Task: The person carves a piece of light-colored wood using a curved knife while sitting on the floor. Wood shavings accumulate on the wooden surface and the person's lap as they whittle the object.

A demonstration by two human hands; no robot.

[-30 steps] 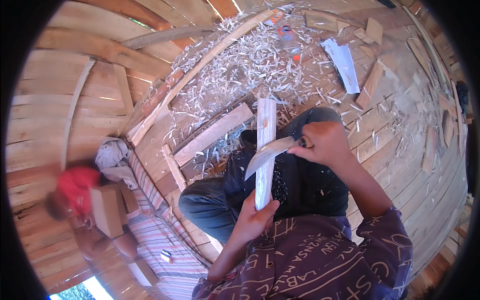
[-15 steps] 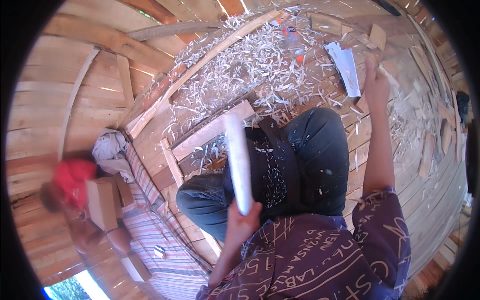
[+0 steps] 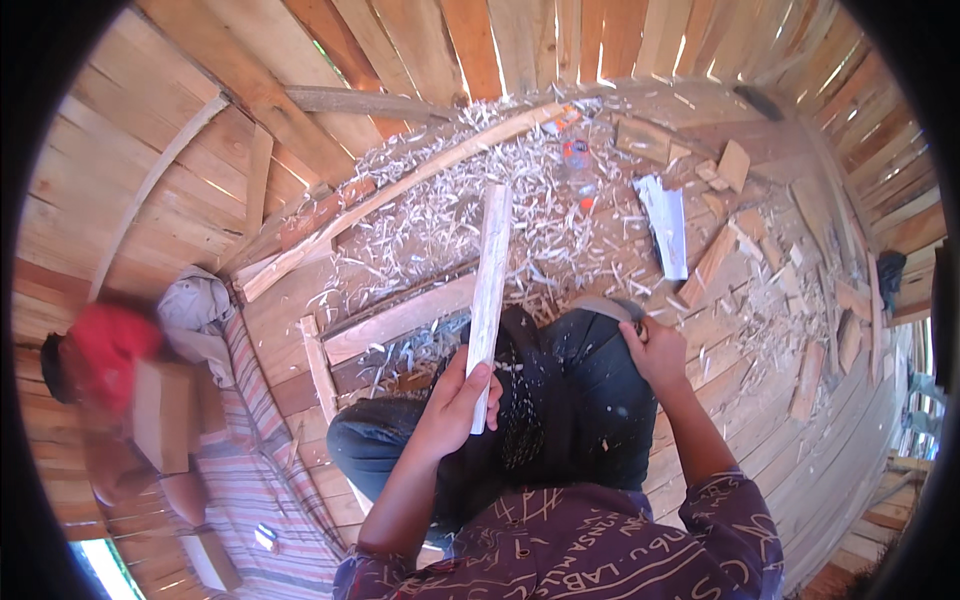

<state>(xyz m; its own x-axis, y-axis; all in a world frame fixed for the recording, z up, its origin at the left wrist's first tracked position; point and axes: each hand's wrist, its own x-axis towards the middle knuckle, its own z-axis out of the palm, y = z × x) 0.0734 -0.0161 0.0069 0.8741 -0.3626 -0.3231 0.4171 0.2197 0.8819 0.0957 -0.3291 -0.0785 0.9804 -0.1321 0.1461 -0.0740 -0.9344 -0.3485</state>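
Observation:
My left hand (image 3: 456, 404) is wrapped round the lower end of a pale, whittled wooden stick (image 3: 491, 270), held upright in front of my lap. My right hand (image 3: 658, 352) is closed at my right knee. From its thumb side a broad greyish blade (image 3: 597, 306), which looks like a knife's, points left across the knee; the handle is mostly hidden by the fingers. Blade and stick are apart. Beyond the stick, pale wood shavings (image 3: 440, 220) cover the floorboards.
A long wooden strip (image 3: 420, 190) and a short board (image 3: 400, 325) lie ahead. A plastic bottle (image 3: 577, 165), a white folded sheet (image 3: 663, 225) and wood offcuts (image 3: 710, 265) lie to the right. At left, a person in red (image 3: 115, 355) sits by a striped mat (image 3: 262, 470) with a wooden block (image 3: 163, 415).
My right hand has come back from far out on the right to my knee, with the blade now showing. The stick has turned in my left hand and shows a narrower face.

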